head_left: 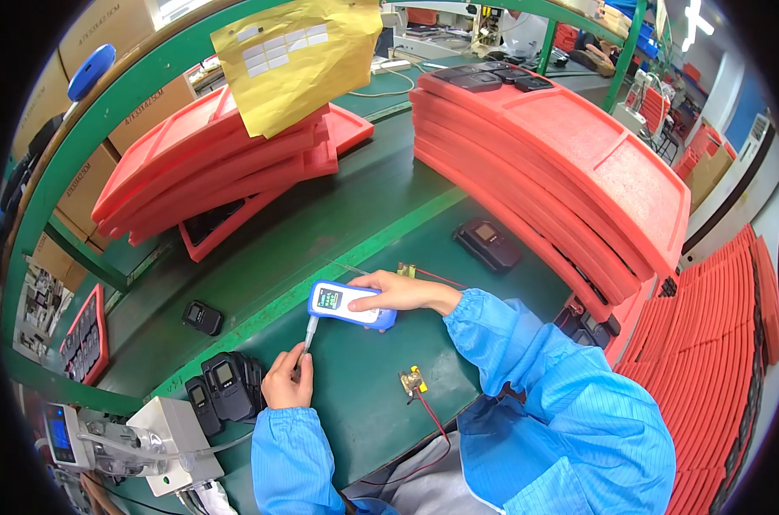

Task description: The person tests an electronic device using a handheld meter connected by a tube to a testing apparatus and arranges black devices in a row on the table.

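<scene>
My right hand (398,293) grips a blue-and-white handheld meter (341,311) with a small lit screen, its thumb lying across the front face. My left hand (288,379) pinches a pale, narrow tube (310,332), whose upper end meets the meter's lower left corner. Whether the tube is pushed in or only touching, I cannot tell. Below the meter, a small circuit piece with yellow parts (413,380) lies on the green mat (364,412), with a red wire running toward my lap. Another small yellowish piece (406,269) sits just beyond my right hand.
Stacked red trays stand at left (226,163) and right (544,163). Black handheld devices (229,384) lie left of my left hand, beside a white box (171,442) with clear hose. A dark device (487,244) rests near the right stack. Yellow paper (295,69) hangs from the green frame.
</scene>
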{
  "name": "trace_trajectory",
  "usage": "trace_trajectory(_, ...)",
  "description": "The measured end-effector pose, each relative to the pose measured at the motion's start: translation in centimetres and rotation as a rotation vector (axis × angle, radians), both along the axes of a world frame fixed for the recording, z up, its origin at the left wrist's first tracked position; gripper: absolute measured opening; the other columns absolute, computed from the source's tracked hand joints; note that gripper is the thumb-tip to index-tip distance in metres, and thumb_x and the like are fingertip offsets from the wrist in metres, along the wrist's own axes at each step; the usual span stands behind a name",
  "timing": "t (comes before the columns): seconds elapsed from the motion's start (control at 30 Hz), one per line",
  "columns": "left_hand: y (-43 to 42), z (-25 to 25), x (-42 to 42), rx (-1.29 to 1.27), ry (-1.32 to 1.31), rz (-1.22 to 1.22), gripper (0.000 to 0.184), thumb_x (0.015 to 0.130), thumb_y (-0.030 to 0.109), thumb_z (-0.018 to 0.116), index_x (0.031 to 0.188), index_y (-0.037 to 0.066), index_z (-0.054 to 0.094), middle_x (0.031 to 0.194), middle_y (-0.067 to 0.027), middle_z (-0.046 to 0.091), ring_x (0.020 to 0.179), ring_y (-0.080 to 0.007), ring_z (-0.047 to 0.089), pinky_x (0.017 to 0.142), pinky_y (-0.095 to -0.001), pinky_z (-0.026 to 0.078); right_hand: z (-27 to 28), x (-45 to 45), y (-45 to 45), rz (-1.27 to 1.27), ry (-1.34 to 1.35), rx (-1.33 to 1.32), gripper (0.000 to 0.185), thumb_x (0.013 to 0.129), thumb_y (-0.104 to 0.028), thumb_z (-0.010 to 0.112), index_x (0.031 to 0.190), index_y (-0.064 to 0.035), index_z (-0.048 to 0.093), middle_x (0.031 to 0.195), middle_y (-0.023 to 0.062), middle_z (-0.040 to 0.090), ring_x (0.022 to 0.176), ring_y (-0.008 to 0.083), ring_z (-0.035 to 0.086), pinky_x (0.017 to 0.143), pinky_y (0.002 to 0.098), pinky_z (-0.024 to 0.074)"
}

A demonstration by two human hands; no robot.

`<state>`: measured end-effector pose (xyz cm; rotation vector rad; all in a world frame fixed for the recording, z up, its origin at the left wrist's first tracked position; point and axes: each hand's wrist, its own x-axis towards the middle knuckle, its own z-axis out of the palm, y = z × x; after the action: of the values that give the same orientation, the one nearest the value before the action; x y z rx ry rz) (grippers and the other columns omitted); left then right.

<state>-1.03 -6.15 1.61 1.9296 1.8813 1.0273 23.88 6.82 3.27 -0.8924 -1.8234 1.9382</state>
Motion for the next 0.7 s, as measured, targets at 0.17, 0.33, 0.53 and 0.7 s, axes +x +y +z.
trace_trajectory(0.17, 0.0, 0.0, 0.2, -0.001, -0.031, 0.055, 0.022, 0.085, 0.016, 0.065, 0.105, 0.008, 0.068, 0.072, -0.0048, 0.059, 0.052, -0.016, 0.056, 0.052, -0.0283, 0.045, -0.1, -0.4, -0.2, -0.02, 0.062, -0.069, 0.054, 0.091, -0.03, 0.064, 0.134, -0.003, 0.045, 0.105, 0.0098, 0.063, 0.083, 0.0153, 0.066, 0.062, 0.0293, 0.0569)
trace_trajectory(0.33, -0.1, 0.6, 0.8, -0.006, 0.005, 0.05, 0.019, 0.084, 0.017, 0.066, 0.101, 0.008, 0.07, 0.075, -0.0043, 0.061, 0.054, -0.0167, 0.058, 0.053, -0.0283, 0.047, -0.9, -0.7, 0.1, -0.125, 0.181, -0.092, 0.056, 0.09, -0.026, 0.065, 0.136, -0.0048, 0.041, 0.108, 0.0092, 0.062, 0.091, 0.0155, 0.064, 0.075, 0.0291, 0.0538)
trace_trajectory(0.53, 0.0, 0.5, 0.8, 0.14, 0.009, -0.201, 0.013, 0.085, 0.01, 0.065, 0.094, 0.003, 0.071, 0.073, -0.0065, 0.061, 0.057, -0.0128, 0.056, 0.053, -0.0244, 0.044, -1.4, -0.9, 0.0, -0.205, 0.191, 0.043, 0.058, 0.086, -0.017, 0.068, 0.135, -0.0064, 0.038, 0.115, 0.0079, 0.059, 0.106, 0.0155, 0.058, 0.092, 0.029, 0.0448)
trace_trajectory(0.7, -0.2, 0.7, 1.2, 0.152, -0.042, -0.098, 0.008, 0.084, 0.01, 0.067, 0.087, 0.005, 0.072, 0.068, -0.0053, 0.06, 0.054, -0.0142, 0.056, 0.051, -0.0257, 0.044, -1.2, -1.0, 0.0, -0.142, 0.18, -0.004, 0.057, 0.084, -0.012, 0.068, 0.132, -0.0062, 0.038, 0.116, 0.0078, 0.059, 0.108, 0.0146, 0.056, 0.092, 0.0288, 0.0437)
